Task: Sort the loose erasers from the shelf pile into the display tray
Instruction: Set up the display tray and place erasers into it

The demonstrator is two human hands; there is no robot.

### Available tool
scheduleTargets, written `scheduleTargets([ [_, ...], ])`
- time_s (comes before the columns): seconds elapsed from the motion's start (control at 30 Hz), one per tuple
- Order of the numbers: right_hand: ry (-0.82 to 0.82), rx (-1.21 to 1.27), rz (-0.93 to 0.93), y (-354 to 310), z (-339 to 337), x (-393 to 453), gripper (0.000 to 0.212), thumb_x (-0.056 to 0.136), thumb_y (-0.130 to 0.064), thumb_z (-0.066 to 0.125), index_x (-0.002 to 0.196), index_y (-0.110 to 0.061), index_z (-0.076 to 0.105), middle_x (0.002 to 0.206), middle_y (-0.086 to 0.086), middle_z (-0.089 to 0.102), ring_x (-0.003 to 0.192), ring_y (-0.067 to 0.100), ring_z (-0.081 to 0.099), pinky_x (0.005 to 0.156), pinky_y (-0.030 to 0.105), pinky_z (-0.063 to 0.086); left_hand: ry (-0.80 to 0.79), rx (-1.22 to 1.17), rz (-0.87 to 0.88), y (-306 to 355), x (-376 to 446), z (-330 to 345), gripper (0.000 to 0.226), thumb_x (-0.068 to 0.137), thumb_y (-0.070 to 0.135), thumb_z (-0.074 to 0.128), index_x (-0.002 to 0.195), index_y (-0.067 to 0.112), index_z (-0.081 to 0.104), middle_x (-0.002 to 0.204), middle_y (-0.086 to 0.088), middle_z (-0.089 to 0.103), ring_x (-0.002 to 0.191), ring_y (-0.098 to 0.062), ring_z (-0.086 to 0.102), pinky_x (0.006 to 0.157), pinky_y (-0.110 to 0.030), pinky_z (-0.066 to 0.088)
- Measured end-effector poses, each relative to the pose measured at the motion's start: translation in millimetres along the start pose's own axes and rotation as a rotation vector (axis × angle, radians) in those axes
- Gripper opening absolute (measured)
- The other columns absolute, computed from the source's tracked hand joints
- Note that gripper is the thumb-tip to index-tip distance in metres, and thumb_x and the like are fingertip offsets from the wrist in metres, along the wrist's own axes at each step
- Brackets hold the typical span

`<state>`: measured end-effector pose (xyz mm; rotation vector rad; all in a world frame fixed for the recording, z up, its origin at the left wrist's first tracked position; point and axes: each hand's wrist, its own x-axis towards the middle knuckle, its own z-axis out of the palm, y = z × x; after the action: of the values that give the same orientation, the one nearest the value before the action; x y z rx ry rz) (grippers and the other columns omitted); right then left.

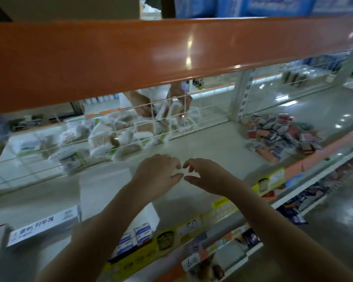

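Left of the eraser pile (283,135), both hands, left hand (159,171) and right hand (204,176), curl loosely, holding nothing discernible; the sleeved erasers look light, firm, best pinched by their long sides.

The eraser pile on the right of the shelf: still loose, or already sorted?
Loose. The eraser pile lies jumbled on the shelf, erasers at mixed angles. Left hand and right hand are away from it.
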<state>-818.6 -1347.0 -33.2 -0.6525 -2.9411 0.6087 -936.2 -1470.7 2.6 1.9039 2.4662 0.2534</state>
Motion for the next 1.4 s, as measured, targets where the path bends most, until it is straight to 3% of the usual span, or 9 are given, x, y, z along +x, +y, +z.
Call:
scheduleTargets([
  [0.1, 0.07, -0.138, 0.012, 45, -12, -1, 0.041, 0.091, -0.032, 0.055, 0.129, -0.019, 0.047, 0.125, 0.006, 0.052, 0.118, 0.024, 0.046, 0.098, 0.03, 0.034, 0.018, 0.076, 0.061, 35, 40, 16, 0.038, 0.094, 0.044, 0.043, 0.126, 0.024, 0.05, 0.122, 0.001, 0.054, 0.114, -0.019, 0.047, 0.089, -0.033, 0.039],
  [0.27, 0.128, -0.356, 0.148, 125, -38, -12, 0.047, 0.092, -0.032, 0.053, 0.135, -0.02, 0.041, 0.137, 0.004, 0.042, 0.127, 0.025, 0.037, 0.101, 0.038, 0.036, -0.061, 0.15, 0.086, 91, 110, 51, 0.044, 0.093, 0.044, 0.045, 0.131, 0.02, 0.045, 0.13, -0.004, 0.046, 0.119, -0.026, 0.043, 0.092, -0.04, 0.038],
  [0.4, 0.156, -0.374, 0.274, 188, -57, -26, 0.047, 0.092, -0.031, 0.052, 0.136, -0.02, 0.041, 0.141, 0.003, 0.038, 0.135, 0.025, 0.03, 0.106, 0.04, 0.034, -0.074, 0.179, 0.113, 129, 162, 71, 0.046, 0.093, 0.042, 0.046, 0.131, 0.016, 0.045, 0.132, -0.007, 0.044, 0.121, -0.028, 0.041, 0.093, -0.041, 0.038],
  [0.67, 0.27, -0.319, 0.4, 274, -103, -37, 0.045, 0.088, -0.023, 0.054, 0.131, -0.016, 0.044, 0.135, 0.007, 0.042, 0.129, 0.029, 0.037, 0.102, 0.04, 0.037, -0.036, 0.199, 0.219, 200, 239, 95, 0.049, 0.094, 0.035, 0.045, 0.138, 0.014, 0.036, 0.139, -0.009, 0.039, 0.124, -0.031, 0.041, 0.095, -0.04, 0.038],
  [0.9, 0.327, -0.212, 0.48, 309, -117, -15, 0.055, 0.091, -0.029, 0.055, 0.137, -0.007, 0.035, 0.143, 0.014, 0.038, 0.135, 0.032, 0.03, 0.105, 0.04, 0.035, -0.009, 0.268, 0.128, 214, 289, 107, 0.042, 0.094, 0.018, 0.048, 0.135, 0.012, 0.04, 0.143, -0.01, 0.038, 0.13, -0.029, 0.038, 0.099, -0.041, 0.036],
  [1.13, 0.404, -0.23, 0.478, 327, -106, 5, 0.056, 0.094, -0.027, 0.051, 0.14, -0.004, 0.029, 0.144, 0.015, 0.034, 0.136, 0.029, 0.028, 0.114, 0.04, 0.026, 0.013, 0.287, 0.103, 202, 313, 118, 0.049, 0.092, 0.022, 0.053, 0.137, 0.011, 0.038, 0.144, -0.008, 0.038, 0.132, -0.025, 0.036, 0.101, -0.038, 0.035],
  [1.4, 0.475, -0.088, 0.434, 349, -105, 7, 0.042, 0.086, -0.024, 0.057, 0.124, -0.007, 0.05, 0.131, 0.012, 0.049, 0.129, 0.031, 0.038, 0.106, 0.043, 0.037, 0.055, 0.235, 0.096, 198, 328, 125, 0.047, 0.091, 0.016, 0.052, 0.136, 0.012, 0.04, 0.138, -0.008, 0.044, 0.127, -0.026, 0.04, 0.099, -0.038, 0.036],
])
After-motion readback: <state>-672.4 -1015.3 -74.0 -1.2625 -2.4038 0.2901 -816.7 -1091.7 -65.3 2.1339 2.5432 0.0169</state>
